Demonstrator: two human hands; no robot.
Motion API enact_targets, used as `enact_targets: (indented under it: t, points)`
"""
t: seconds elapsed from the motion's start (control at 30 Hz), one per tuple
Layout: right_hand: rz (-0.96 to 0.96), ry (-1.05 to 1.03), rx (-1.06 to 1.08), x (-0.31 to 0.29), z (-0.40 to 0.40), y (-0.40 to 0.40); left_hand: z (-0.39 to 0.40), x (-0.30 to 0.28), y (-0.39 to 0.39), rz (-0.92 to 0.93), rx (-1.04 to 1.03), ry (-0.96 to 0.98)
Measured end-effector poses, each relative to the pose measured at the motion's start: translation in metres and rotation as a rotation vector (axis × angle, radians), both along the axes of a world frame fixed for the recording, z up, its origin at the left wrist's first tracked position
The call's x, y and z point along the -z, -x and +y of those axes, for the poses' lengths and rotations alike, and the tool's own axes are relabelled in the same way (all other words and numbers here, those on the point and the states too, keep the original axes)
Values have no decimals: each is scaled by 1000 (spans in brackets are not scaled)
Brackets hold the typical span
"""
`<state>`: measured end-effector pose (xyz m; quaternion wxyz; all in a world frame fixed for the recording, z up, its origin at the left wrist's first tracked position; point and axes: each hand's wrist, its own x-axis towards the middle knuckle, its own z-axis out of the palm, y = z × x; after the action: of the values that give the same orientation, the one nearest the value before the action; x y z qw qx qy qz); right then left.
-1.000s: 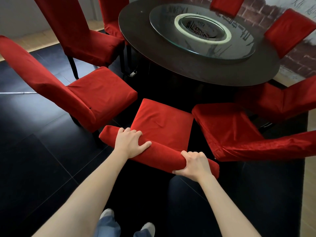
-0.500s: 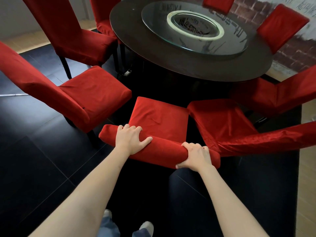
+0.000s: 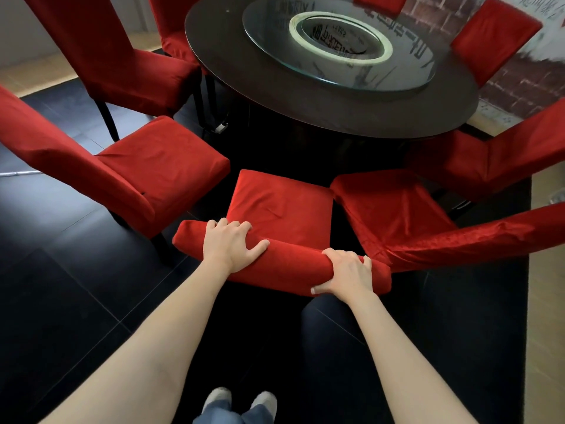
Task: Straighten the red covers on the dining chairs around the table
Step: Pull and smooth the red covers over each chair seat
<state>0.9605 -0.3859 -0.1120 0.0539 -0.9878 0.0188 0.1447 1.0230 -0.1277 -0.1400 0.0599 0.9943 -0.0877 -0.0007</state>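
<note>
A dining chair in a red cover (image 3: 281, 206) stands right in front of me, its seat facing the round dark table (image 3: 351, 117). The covered top of its backrest (image 3: 293, 264) runs across below the seat. My left hand (image 3: 229, 246) grips that top edge near its left end, fingers curled over the front, thumb stretched along the top. My right hand (image 3: 347, 275) grips it near the right end, thumb underneath. The seat cover shows a few light creases.
Several more red-covered chairs ring the table: one close on the left (image 3: 128, 169), one close on the right (image 3: 397, 218), others behind. A glass turntable (image 3: 339, 44) sits on the table. The floor is dark tile (image 3: 61, 301); my feet (image 3: 241, 399) are below.
The chair and both hands sit slightly nearer the table than before; my grip on the backrest top is unchanged. The view has shifted a little towards the table.
</note>
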Motion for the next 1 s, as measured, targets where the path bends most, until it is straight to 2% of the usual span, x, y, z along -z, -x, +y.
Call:
enact_targets:
  t: [0.37,0.73,1.0]
  points:
    - [14,37,51,-3,0,-20,-7,-2,-22,12,6,-8]
    - [21,-32,117,-21,1,-10,-5,-10,-18,99,87,2]
    - [2,12,201,-52,-50,24,-56,-38,-21,87,204,74]
